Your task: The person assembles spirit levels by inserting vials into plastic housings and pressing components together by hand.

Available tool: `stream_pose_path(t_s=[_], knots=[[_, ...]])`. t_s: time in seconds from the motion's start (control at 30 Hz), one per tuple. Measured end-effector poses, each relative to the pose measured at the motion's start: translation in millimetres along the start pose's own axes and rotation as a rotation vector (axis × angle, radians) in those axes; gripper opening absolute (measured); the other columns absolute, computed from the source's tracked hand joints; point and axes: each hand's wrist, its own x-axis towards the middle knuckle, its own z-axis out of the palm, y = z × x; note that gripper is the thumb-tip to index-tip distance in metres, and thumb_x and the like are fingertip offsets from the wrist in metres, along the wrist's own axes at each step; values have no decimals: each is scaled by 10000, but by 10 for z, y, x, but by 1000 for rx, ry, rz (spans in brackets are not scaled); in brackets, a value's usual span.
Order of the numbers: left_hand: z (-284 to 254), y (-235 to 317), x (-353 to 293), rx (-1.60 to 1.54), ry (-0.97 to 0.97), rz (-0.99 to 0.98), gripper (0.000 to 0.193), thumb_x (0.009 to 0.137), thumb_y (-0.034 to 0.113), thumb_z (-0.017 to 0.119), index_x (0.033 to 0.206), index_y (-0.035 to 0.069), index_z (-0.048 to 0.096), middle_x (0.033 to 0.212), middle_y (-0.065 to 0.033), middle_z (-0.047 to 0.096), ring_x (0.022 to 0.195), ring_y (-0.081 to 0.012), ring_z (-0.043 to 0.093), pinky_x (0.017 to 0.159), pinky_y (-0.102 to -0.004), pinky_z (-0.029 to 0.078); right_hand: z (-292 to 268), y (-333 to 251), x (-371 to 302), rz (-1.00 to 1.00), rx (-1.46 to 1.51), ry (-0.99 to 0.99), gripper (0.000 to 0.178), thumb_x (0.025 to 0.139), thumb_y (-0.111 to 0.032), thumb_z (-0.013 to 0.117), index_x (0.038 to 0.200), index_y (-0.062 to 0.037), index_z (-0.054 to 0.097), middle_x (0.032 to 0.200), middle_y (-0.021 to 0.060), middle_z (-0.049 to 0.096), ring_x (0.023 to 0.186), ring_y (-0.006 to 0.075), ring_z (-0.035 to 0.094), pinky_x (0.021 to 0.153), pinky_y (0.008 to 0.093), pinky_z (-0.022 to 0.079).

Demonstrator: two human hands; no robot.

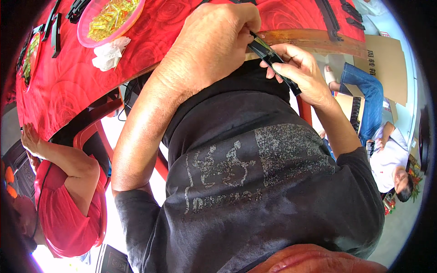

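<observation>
Slanting between the two hands, a slim black strip is held by the near edge of the worktop, before the person's dark shirt. The left hand has its fingers pinched on the upper end; the right hand has its fingers clamped on the lower part. The red-covered worktop carries a pink bowl of clear yellow pieces, crumpled white tissue just beside it, and other black strips. A co-worker in red sits at the left.

Bowl left of left hand
</observation>
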Motion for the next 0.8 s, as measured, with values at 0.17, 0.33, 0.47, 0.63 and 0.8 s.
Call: stream_pose_path(t_s=[0.17,0.33,0.47,0.63,0.8], knots=[[12,40,45,31,-29,-73,102,781,-47,604,869,-24,559,688,-200,599,668,-373,625,590,-423,466,-14,5,9,5,29,9,329,911,-91,569,1211,43,571,1029,118,688,837,129,636,727,254,484],[-7,60,68,100,-14,-53,93,775,-48,595,843,-9,545,643,-200,567,635,-380,606,568,-424,449,-26,18,19,-23,50,-4,320,921,-95,559,1208,47,568,1041,137,687,851,138,641,732,253,487],[-23,63,65,143,111,81,92,768,-41,604,829,-5,546,638,-203,564,631,-388,598,555,-423,444,-30,24,13,-62,95,15,312,903,-147,621,1171,13,626,1013,61,692,836,110,629,720,246,476],[-3,95,112,171,1,20,84,753,-25,614,809,1,558,640,-204,571,655,-405,595,591,-443,426,-38,30,17,-74,133,13,318,902,-140,615,1180,16,621,1011,65,691,847,118,635,726,253,476],[-82,293,136,211,-64,-64,88,753,-14,617,812,22,563,646,-187,577,692,-384,602,677,-423,400,-43,17,-6,-76,139,5,320,901,-136,613,1182,16,621,1012,64,692,851,117,638,727,253,479]])
